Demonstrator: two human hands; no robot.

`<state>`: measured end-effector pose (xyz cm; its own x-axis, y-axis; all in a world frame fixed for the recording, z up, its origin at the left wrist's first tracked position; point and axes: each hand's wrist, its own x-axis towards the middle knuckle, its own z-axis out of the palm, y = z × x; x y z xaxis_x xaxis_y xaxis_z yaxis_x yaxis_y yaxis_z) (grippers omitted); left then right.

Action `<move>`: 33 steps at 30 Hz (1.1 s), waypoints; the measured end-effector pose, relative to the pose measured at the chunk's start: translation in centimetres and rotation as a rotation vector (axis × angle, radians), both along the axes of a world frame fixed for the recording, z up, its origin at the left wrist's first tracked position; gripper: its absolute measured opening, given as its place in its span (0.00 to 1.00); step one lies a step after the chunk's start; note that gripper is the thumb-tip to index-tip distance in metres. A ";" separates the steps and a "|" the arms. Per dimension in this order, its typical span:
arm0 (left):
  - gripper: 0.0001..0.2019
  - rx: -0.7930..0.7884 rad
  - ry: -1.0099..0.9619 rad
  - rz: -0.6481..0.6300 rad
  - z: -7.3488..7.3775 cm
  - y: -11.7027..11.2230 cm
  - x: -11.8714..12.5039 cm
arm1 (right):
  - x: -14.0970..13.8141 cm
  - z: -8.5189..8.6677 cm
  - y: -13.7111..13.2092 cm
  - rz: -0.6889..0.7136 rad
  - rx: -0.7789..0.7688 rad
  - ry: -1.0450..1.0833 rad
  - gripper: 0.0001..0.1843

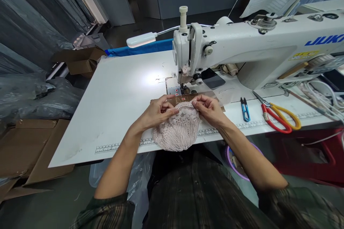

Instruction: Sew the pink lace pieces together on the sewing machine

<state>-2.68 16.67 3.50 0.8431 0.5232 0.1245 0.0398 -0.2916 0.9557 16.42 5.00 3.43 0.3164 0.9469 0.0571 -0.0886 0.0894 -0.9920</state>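
A pale pink piece of lace (pixel 177 132) hangs between my two hands in front of the sewing machine (pixel 220 39), its lower part draped over the table's front edge. My left hand (pixel 163 109) pinches its upper left side, thumb lying along the lace. At the upper right edge, my right hand (pixel 206 108) grips the lace between thumb and fingers. Just beyond the hands is the needle and presser foot area (pixel 182 88), with a brown strip (pixel 188 97) lying in front of it. The lace's far edge lies close to that strip.
Blue thread snips (pixel 245 109) and red-and-yellow scissors (pixel 279 112) lie right of my right hand. A lamp (pixel 141 39) reaches over the white table (pixel 115 89). A printed ruler (pixel 107 147) runs along the front edge. Cardboard boxes (pixel 34 146) stand at the left.
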 end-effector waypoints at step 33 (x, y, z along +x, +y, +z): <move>0.12 1.058 -0.145 0.136 -6.4 -10.2 -5.9 | 1.7 -3.3 -11.4 0.219 0.444 -1.394 0.12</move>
